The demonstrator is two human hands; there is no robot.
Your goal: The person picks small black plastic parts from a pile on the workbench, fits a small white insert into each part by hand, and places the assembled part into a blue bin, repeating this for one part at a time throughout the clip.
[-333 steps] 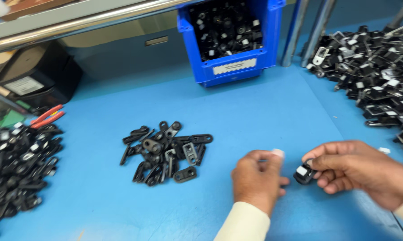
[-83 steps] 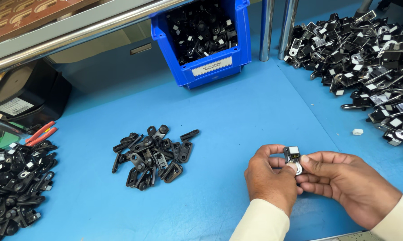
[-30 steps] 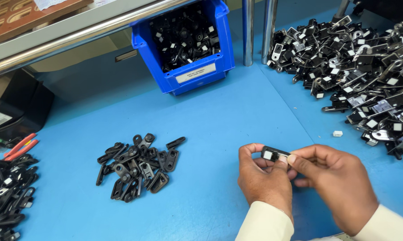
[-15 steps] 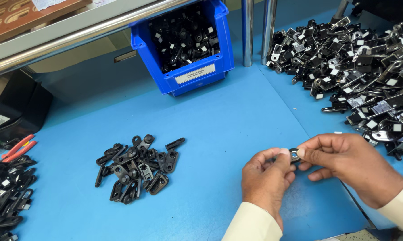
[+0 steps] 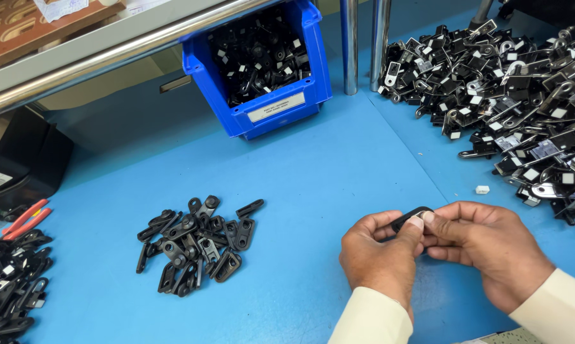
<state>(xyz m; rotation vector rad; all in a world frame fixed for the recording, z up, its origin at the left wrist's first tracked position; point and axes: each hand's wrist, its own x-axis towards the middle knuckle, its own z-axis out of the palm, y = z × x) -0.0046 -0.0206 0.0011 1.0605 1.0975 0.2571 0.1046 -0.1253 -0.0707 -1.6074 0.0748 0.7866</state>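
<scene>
Hands together low right over the blue bench top (image 5: 338, 172), both pinched on one small black flat bracket part (image 5: 409, 217). Left hand (image 5: 380, 261) grips it w/ thumb and forefinger from the left; right hand (image 5: 488, 251) closes on it from the right, fingertips touching the left hand's. Only the top edge of the part shows between the fingertips; rest is hidden, so its shape can't be told fully. Long axis looks tilted, low-left to up-right, running across from one hand to the other. Part sits above the knuckles, on the far side of both hands from the wearer, held off the bench. Neither hand is clearly nearer: it's shared, approx. centred btw them.

Loose pile of small black flat links (image 5: 195, 245) lies on the bench well left of the left hand. Big heap of black metal clips w/ white square tags (image 5: 523, 108) fills the far right, nearer the right hand, not touching it. Blue plastic bin of black parts (image 5: 262, 64) stands at the back centre. Red-handled pliers (image 5: 23, 220) at the left edge.
</scene>
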